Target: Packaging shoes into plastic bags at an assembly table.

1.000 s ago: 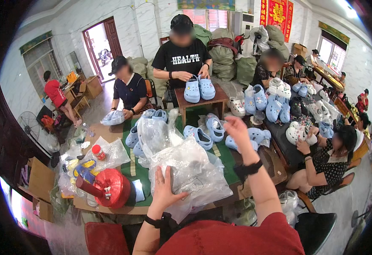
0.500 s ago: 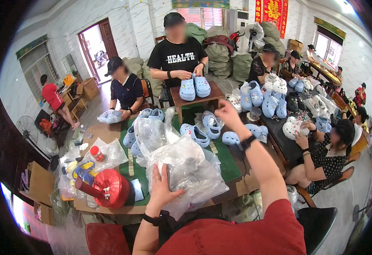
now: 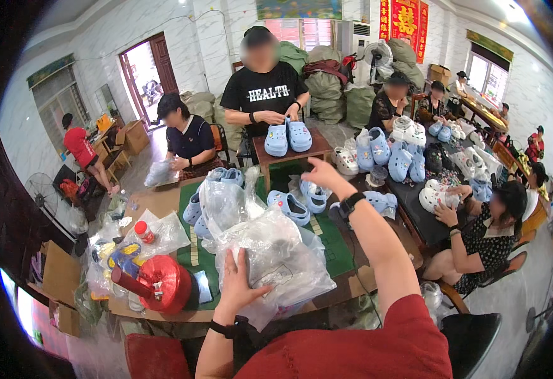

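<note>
My left hand (image 3: 242, 287) lies on a pile of clear plastic bags (image 3: 283, 259) at the table's near edge, thumb spread away from the fingers. My right hand (image 3: 327, 175) is raised over the far side of the table, its index finger stretched out to the left and the other fingers curled; nothing shows in it. Below that hand are a light blue clog (image 3: 314, 197) and another light blue clog (image 3: 289, 207) with charms. Further blue clogs (image 3: 194, 211) stand left of the bags, partly hidden by plastic.
On the left stand a red round tub (image 3: 166, 287) with a handle and a red-capped jar (image 3: 144, 231). Across from me a person in black handles a pair of blue clogs (image 3: 287, 136) on a small wooden stand (image 3: 261, 151). Co-workers sit around a dark table (image 3: 409, 189) of clogs.
My right hand has shifted slightly left and lower, and its index finger now extends. The left hand stays on the bags. The seated person at left has turned with a wrapped item.
</note>
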Tool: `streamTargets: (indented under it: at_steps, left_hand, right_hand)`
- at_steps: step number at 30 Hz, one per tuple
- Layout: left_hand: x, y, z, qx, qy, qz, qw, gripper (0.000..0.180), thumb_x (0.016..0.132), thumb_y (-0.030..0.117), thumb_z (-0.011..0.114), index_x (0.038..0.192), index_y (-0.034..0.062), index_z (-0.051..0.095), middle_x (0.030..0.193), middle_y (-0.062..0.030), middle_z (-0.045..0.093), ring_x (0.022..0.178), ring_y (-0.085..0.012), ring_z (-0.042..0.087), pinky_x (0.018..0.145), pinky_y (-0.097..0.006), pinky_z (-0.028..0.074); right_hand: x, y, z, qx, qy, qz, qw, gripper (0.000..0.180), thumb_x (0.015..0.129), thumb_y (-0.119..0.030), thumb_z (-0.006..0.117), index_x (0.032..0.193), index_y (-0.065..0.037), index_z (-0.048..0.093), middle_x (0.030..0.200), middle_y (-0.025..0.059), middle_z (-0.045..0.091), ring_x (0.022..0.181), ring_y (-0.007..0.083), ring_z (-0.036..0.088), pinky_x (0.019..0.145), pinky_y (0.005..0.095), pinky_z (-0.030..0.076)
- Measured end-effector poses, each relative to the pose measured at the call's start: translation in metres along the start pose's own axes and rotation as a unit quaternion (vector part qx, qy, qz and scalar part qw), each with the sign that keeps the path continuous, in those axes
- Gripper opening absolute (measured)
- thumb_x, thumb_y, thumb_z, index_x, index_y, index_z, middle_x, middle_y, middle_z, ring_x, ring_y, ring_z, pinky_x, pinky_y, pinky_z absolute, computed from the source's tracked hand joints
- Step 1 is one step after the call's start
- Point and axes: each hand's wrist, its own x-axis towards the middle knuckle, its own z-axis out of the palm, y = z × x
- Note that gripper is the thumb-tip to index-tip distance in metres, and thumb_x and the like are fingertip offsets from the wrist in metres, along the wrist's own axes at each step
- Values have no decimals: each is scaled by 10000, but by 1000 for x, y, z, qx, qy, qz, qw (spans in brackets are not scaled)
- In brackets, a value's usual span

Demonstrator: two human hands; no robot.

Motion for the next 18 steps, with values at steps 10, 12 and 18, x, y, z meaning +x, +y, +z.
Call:
streamTargets:
  at_steps: [10, 12, 18]
  left_hand:
    - [6, 6, 5, 8, -12, 7, 1000, 1318, 580, 508, 873, 1534, 23, 104, 1531, -391, 65, 1417, -523, 190, 1145, -495, 260]
    - [7, 6, 7, 6, -9, 12, 1000, 1313, 584, 519, 867, 1536, 29, 106, 1531, -393, 64, 1417, -524, 187, 1146, -496, 257]
    - [6, 2, 10, -28, -9, 3, 1000, 1275, 602, 532, 844, 1539, 58, 122, 1518, -410, 71, 1430, -533, 113, 1157, -526, 210]
  right_hand:
    - [-119, 12, 46, 137, -70, -56, 986, 594, 801, -251, 770, 1295, 3, 560, 850, 30, 648, 768, 128, 589, 685, 282, 481]
    - [-144, 17, 44, 276, -130, -33, 952, 513, 847, -202, 744, 1290, -10, 572, 836, -22, 606, 744, 69, 536, 669, 242, 454]
    - [-219, 0, 43, 315, -76, -13, 946, 399, 889, -145, 706, 1254, -27, 596, 843, -43, 562, 715, 23, 477, 638, 192, 410]
